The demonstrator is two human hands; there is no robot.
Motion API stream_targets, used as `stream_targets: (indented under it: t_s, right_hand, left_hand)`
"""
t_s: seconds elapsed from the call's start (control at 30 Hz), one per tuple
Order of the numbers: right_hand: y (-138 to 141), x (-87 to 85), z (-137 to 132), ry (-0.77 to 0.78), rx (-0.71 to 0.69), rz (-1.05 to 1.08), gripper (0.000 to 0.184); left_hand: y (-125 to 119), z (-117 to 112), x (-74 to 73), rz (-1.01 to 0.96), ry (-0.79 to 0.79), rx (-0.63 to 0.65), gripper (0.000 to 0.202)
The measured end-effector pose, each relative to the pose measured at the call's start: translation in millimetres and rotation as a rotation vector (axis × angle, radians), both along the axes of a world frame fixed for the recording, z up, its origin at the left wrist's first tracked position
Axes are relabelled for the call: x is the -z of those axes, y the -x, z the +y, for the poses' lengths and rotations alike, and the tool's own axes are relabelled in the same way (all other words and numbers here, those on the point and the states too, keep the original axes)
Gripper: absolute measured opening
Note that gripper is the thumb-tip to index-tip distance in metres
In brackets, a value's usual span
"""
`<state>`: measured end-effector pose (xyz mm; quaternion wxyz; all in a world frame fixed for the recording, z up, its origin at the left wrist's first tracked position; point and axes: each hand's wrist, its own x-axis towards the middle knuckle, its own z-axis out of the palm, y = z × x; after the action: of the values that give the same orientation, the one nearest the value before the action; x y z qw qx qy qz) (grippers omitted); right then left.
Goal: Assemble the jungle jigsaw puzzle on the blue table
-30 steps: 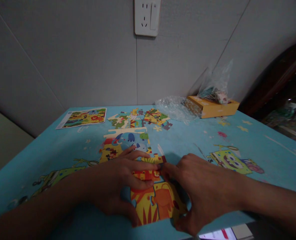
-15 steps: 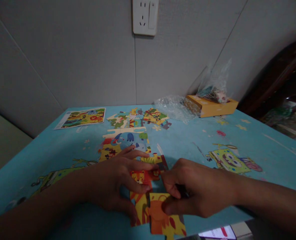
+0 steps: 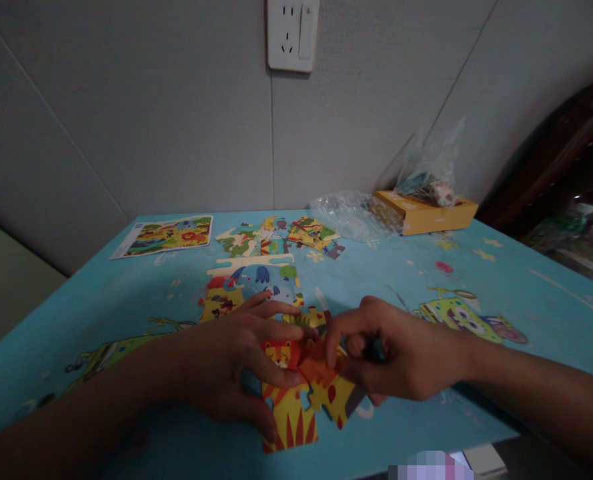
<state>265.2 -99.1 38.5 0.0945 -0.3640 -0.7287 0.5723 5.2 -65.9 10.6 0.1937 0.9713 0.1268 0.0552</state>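
My right hand (image 3: pixel 396 350) is closed on a yellow-and-orange puzzle piece (image 3: pixel 335 395), gripped between thumb and fingers. The piece lies tilted against the right side of the joined pieces. My left hand (image 3: pixel 236 357) rests with fingers spread over the lion-face puzzle piece (image 3: pixel 277 353), its fingertips touching the pieces. Below the lion sits a yellow puzzle piece with red spikes (image 3: pixel 296 427). Farther up, joined elephant puzzle pieces (image 3: pixel 256 277) reach toward my left hand, which covers part of the puzzle.
Loose puzzle pieces (image 3: pixel 311 233) lie at the back. A picture sheet (image 3: pixel 169 237) is at back left. Crumpled clear plastic (image 3: pixel 353 215) lies beside a yellow box (image 3: pixel 436 219) near the wall. The blue tablecloth (image 3: pixel 376 270) has cartoon prints.
My right hand has lifted the yellow-and-orange piece from the front and moved it up, turned, against the lion pieces. The spiked yellow piece now shows fully. My left hand stays put.
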Motion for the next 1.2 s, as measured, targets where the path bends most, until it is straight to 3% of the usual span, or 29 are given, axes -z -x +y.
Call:
stream_targets:
  t_s: [0.23,0.4,0.5,0.57,0.63,0.77,0.87,1.03,1.2]
  right_hand:
    - [-3,5.0,-1,0.191,0.079,0.023,0.012]
    - [3,7.0,-9,0.387,-0.048,-0.076,0.014]
    - [6,5.5,-12,0.384,-0.063,-0.166,0.023]
    - [5,4.6,-11,0.280,-0.099,-0.229,0.029]
    - [4,4.3,-9,0.072,-0.150,-0.263,0.031]
    - [0,4.9,-4,-0.292,-0.334,-0.144,0.039]
    - [-1,5.4,-2,-0.414,-0.441,-0.107,0.044]
    - [-1,5.0,-1,-0.532,-0.463,-0.146,0.044]
    - [0,1.9,-6,-0.640,-0.336,-0.312,0.056]
  left_hand:
    - [2,3,2.6,-0.004,-0.019,0.020,0.048]
    - [1,3,-1.2,0.021,0.001,0.019,0.043]
    - [0,3,-1.6,0.027,0.001,0.019,0.041]
    - [1,2,-0.9,0.023,0.004,0.007,0.042]
    - [1,2,-0.5,0.017,0.016,-0.007,0.044]
    - [0,2,-3.4,0.008,0.042,-0.011,0.040]
    - [-1,2,-5.3,-0.011,0.042,0.006,0.039]
    - [1,3,-1.6,-0.059,0.037,0.015,0.040]
    - [2,3,-0.1,-0.041,0.033,0.016,0.040]
